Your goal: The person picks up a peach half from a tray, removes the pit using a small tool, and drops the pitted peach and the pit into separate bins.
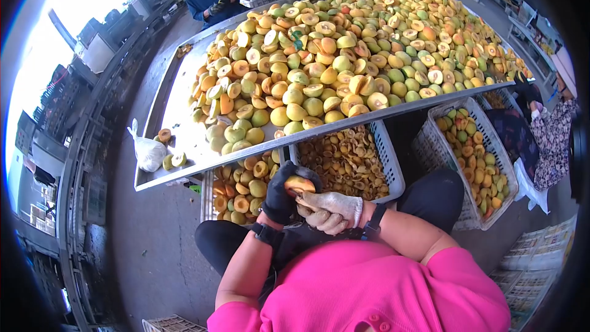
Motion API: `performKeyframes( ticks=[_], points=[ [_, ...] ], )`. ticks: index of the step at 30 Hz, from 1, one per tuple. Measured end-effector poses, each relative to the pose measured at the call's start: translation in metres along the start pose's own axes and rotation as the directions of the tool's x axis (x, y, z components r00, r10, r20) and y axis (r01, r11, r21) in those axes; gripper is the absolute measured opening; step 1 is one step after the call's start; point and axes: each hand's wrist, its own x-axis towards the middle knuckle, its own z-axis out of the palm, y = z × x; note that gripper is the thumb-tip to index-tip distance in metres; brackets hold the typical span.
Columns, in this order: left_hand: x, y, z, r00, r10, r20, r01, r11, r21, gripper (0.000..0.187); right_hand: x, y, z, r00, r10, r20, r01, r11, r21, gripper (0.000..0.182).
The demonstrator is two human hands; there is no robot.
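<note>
Head view: table edge overhangs fruit crates.

"Where does your light come from?"

"From your upper left; the opening there is blown out to white; its glare spills over the bare end of your bench."

"And your shadows?"

"Dark beneath the bench; the heaped fruit on top is brightly lit, and your pink shirt shows vividly."

"How true is your picture?"

"Strongly bowed at the edges; the long rail on your left bends into a curve; black closes in at the corners; bluish fringing tints the upper-left rim; your middle looks fairly crisp, the far background softer."
</note>
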Motion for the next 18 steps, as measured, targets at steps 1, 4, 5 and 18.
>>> performKeyframes(
  ticks=[1, 4, 5, 18],
  points=[
    [0.002, -0.006, -0.001, 0.993, -0.11, -0.031, 0.09, 0.919, -0.383, 0.044, 0.002, 0.0, -0.003, 0.999, -0.005, 0.052, 0.003, 0.999, 0.048, 0.038],
    [0.009, -0.006, 0.0, 0.984, -0.065, -0.164, 0.02, 0.965, -0.263, 0.042, 0.003, 0.0, -0.011, 0.987, -0.04, 0.154, 0.014, 0.986, 0.166, 0.041],
    [0.01, -0.006, 0.004, 0.971, -0.055, -0.234, -0.006, 0.967, -0.253, 0.035, 0.002, -0.001, -0.013, 0.982, -0.053, 0.179, 0.016, 0.979, 0.202, 0.042],
    [-0.013, 0.129, -0.063, 0.596, 0.798, 0.086, -0.074, -0.052, 0.996, 0.027, -0.007, -0.012, -0.028, 0.946, -0.286, -0.151, 0.317, 0.911, 0.263, 0.041]
  ],
)
